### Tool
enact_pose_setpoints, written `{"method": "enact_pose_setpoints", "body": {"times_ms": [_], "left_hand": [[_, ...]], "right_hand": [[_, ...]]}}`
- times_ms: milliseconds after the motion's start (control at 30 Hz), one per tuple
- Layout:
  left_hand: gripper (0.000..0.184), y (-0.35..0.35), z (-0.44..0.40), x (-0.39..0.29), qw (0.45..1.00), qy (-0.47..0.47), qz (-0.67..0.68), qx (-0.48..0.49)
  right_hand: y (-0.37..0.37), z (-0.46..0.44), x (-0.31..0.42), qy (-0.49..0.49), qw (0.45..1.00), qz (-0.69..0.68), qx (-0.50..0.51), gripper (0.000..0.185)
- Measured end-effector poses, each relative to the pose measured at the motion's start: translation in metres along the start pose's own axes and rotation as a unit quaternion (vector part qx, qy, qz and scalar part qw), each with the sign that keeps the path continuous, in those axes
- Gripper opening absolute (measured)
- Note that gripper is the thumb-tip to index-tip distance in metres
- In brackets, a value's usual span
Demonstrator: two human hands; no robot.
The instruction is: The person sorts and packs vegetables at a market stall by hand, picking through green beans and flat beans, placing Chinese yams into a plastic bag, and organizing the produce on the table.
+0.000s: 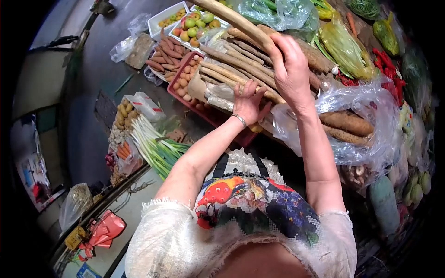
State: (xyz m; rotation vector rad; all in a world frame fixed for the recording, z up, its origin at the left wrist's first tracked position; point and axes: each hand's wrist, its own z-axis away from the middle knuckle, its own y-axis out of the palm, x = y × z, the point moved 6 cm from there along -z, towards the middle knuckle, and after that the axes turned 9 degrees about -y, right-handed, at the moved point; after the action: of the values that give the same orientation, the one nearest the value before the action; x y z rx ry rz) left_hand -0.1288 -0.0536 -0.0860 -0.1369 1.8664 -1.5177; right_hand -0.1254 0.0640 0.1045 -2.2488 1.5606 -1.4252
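My right hand (293, 69) is closed around a long, pale-brown yam (238, 22), which slants up to the left above the pile. Below it, my left hand (250, 103) lies on the heaped yams (222, 74), fingers spread over them and a bracelet at the wrist. I cannot see what its palm touches. Beside my right forearm, thick brown roots (346, 123) lie in a clear plastic bag (366, 99). To the left of the yams, a red crate (178, 85) holds eggs (184, 82).
Beyond the crate are sweet potatoes (168, 53) and a white tray (157, 28) of small fruit. Green onions (157, 143) lie at my left. Bagged leafy vegetables (340, 46) and red peppers (387, 69) fill the right side, with a large pale-green gourd (384, 204) lower down.
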Motion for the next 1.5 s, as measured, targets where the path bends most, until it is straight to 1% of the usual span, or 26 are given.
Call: {"method": "enact_pose_setpoints", "body": {"times_ms": [100,133,267,333,367,400,467,500,567,633,700,733,800,900,933,1000,1033,1133,1167,1200,1267,1300,1333,1400,1467,1500], "left_hand": [[0.051,-0.007,-0.005,-0.004,0.995,-0.01,0.013,0.101],[0.051,-0.007,-0.005,-0.003,0.995,-0.01,0.012,0.099],[0.052,0.001,0.0,0.0,0.991,-0.031,0.008,0.13],[0.054,-0.002,0.002,0.002,0.998,-0.015,0.031,0.05],[0.054,-0.006,0.0,0.0,0.996,-0.019,0.061,0.066],[0.055,-0.007,-0.002,-0.001,0.996,-0.021,0.071,0.056],[0.056,-0.007,-0.004,-0.003,0.998,-0.031,0.013,0.061],[0.057,0.0,-0.001,0.0,0.998,-0.027,-0.033,0.044],[0.058,-0.002,0.001,0.003,1.0,-0.008,-0.004,0.005],[0.059,0.001,0.0,0.004,1.0,0.009,-0.003,-0.017],[0.053,0.002,-0.001,0.004,0.999,-0.007,0.03,-0.012],[0.048,-0.003,0.0,0.001,0.998,-0.001,0.047,-0.042],[0.051,-0.006,0.0,0.0,0.996,0.005,0.069,-0.056],[0.061,-0.004,0.003,0.001,0.994,0.015,0.093,-0.061],[0.063,-0.005,0.003,0.0,0.994,0.021,0.086,-0.069],[0.065,-0.007,0.004,-0.004,0.994,0.042,0.035,-0.093],[0.064,-0.006,0.005,-0.006,0.995,0.047,0.024,-0.087],[0.058,-0.007,0.002,-0.01,0.996,0.063,-0.019,-0.058],[0.058,-0.008,0.002,-0.011,0.996,0.066,-0.019,-0.058],[0.057,-0.009,0.0,-0.012,0.997,0.06,-0.016,-0.054],[0.056,-0.009,0.0,-0.013,0.997,0.057,-0.01,-0.05],[0.055,-0.009,-0.001,-0.012,0.997,0.053,-0.013,-0.048],[0.054,-0.008,-0.001,-0.012,0.998,0.05,-0.015,-0.046],[0.054,-0.009,-0.001,-0.013,0.998,0.052,-0.016,-0.043],[0.058,-0.006,-0.002,-0.01,0.999,0.039,-0.011,-0.02],[0.058,-0.01,-0.002,-0.014,0.998,0.047,-0.021,-0.033]], "right_hand": [[0.005,-0.032,0.037,-0.072,0.997,0.036,0.011,0.02],[0.008,-0.032,0.038,-0.074,0.997,0.036,0.009,0.02],[0.028,-0.029,0.034,-0.009,0.996,0.05,0.078,0.019],[0.043,-0.02,0.024,0.01,0.987,0.085,0.136,0.022],[0.046,-0.012,0.019,-0.008,0.986,0.113,0.119,0.023],[0.049,-0.003,0.007,0.038,0.984,0.097,0.146,0.023],[0.057,0.027,-0.025,0.093,0.965,0.152,0.19,0.022],[0.06,0.045,-0.036,0.097,0.965,0.151,0.193,0.022],[0.063,0.074,-0.057,0.124,0.946,0.199,0.225,0.021],[0.056,0.093,-0.066,0.151,0.943,0.19,0.226,0.02],[0.052,0.117,-0.08,0.162,0.938,0.209,0.226,0.02],[0.048,0.125,-0.086,0.168,0.937,0.213,0.22,0.02],[0.035,0.129,-0.084,0.167,0.94,0.228,0.191,0.021],[0.018,0.137,-0.086,0.195,0.921,0.235,0.241,0.02],[0.017,0.149,-0.093,0.171,0.92,0.251,0.247,0.018],[0.012,0.15,-0.085,0.14,0.942,0.233,0.197,0.017],[0.013,0.155,-0.089,0.172,0.93,0.218,0.242,0.027],[0.0,0.159,-0.078,0.16,0.935,0.218,0.23,0.036],[-0.012,0.155,-0.067,0.191,0.914,0.248,0.259,0.047],[-0.022,0.162,-0.065,0.192,0.914,0.249,0.257,0.047],[-0.055,0.172,-0.055,0.159,0.955,0.2,0.151,0.054],[-0.065,0.174,-0.044,0.209,0.94,0.19,0.189,0.061],[-0.076,0.176,-0.034,0.21,0.94,0.193,0.189,0.061],[-0.094,0.187,-0.02,0.194,0.906,0.276,0.255,0.059],[-0.123,0.208,-0.021,0.237,0.891,0.296,0.248,0.06],[-0.143,0.214,-0.018,0.239,0.886,0.309,0.251,0.061]]}}
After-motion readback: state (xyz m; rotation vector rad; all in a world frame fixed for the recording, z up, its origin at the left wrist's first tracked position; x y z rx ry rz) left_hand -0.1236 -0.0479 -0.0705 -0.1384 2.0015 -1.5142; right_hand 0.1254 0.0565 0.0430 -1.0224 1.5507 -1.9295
